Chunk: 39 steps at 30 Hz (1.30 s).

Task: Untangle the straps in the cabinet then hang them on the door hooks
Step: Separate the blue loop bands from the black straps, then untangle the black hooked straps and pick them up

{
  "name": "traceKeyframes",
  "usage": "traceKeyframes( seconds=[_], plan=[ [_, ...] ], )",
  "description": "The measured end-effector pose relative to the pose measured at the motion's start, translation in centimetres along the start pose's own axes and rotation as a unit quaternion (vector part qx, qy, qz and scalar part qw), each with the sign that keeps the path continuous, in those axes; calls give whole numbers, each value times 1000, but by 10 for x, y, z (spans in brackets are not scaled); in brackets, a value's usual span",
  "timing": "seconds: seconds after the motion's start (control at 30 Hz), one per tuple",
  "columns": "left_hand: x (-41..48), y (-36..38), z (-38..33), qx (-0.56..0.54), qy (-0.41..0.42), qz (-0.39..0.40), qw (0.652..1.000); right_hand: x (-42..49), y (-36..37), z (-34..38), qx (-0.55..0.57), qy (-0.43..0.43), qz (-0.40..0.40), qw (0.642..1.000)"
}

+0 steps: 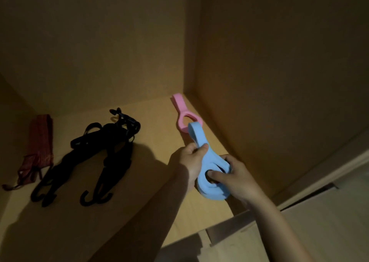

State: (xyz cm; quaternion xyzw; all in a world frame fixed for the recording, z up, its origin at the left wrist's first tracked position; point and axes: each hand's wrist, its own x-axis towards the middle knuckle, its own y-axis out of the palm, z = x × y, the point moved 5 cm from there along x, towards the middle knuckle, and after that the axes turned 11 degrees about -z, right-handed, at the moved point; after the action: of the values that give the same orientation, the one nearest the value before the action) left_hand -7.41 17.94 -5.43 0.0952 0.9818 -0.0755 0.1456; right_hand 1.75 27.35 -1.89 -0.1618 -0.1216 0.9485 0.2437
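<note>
Where the cabinet floor (155, 121) meets the right wall, a blue strap (199, 137) sits bunched in several loops, held between two hands.
- Left hand (187, 161): pinches the strap's upper run between thumb and fingers.
- Right hand (235, 179): fingers curled into the lower loops, gripping them.
- Pink strap (179, 103): flat on the floor in the back right corner; the blue strap's tip overlaps its looped end, contact not clear.
- Black straps (115, 155): tangled heap with hooks, mid-floor, well apart from the hands.
- Red strap (40, 137): far left, just beside the black heap.
</note>
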Motion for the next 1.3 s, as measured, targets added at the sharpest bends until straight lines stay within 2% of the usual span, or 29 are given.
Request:
traceKeyframes(
  seconds=[0.07, 0.13, 0.2, 0.23, 0.3, 0.37, 0.4, 0.5, 0.67, 0.73, 0.8, 0.83, 0.9, 0.93, 0.97, 1.03, 1.1, 1.17, 1.3],
  plan=[
    [6, 3, 2, 129, 59, -2, 990, 4, -5, -9, -36, 2, -38, 999],
    [11, 6, 2, 212, 94, 20, 973, 6, -6, -15, -67, -5, -47, 997],
    [15, 7, -1, 309, 133, 30, 941, 5, -5, -18, -126, -34, -60, 990],
    [17, 6, -3, 355, 153, 25, 922, 5, -6, -18, -174, -59, -84, 979],
    [20, 3, -8, 402, 176, -2, 899, 4, -7, -15, -295, -109, -156, 936],
    [22, -4, -8, 408, 158, -28, 899, 4, -4, -10, -379, -136, -196, 894],
    [24, -7, -6, 404, 148, -37, 902, 4, -1, -8, -393, -145, -200, 886],
    [25, -13, -1, 379, 131, -40, 915, 6, 10, -2, -378, -195, -200, 883],
    [20, -50, -10, 279, 148, -62, 947, 11, 40, 8, -366, -247, -158, 883],
    [18, -76, -20, 246, 199, -47, 948, 11, 53, 17, -353, -272, -151, 882],
    [16, -110, -31, 255, 267, -84, 926, 11, 67, 26, -325, -302, -138, 886],
    [17, -130, -36, 301, 288, -138, 899, 13, 74, 29, -313, -312, -127, 888],
    [19, -166, -47, 425, 316, -264, 806, 17, 94, 34, -310, -330, -95, 887],
    [20, -179, -50, 471, 295, -302, 775, 18, 105, 37, -308, -347, -78, 882],
    [25, -189, -47, 506, 260, -316, 759, 18, 116, 41, -303, -364, -60, 879],
    [36, -202, -28, 545, 158, -298, 768, 15, 140, 51, -284, -392, -23, 875],
    [42, -210, -13, 519, 96, -277, 803, 13, 160, 60, -262, -422, -2, 868],
    [42, -212, -6, 488, 79, -255, 831, 12, 174, 68, -245, -431, 4, 868],
    [32, -211, 0, 478, 78, -237, 842, 7, 182, 79, -231, -424, -6, 876]
  ],
)
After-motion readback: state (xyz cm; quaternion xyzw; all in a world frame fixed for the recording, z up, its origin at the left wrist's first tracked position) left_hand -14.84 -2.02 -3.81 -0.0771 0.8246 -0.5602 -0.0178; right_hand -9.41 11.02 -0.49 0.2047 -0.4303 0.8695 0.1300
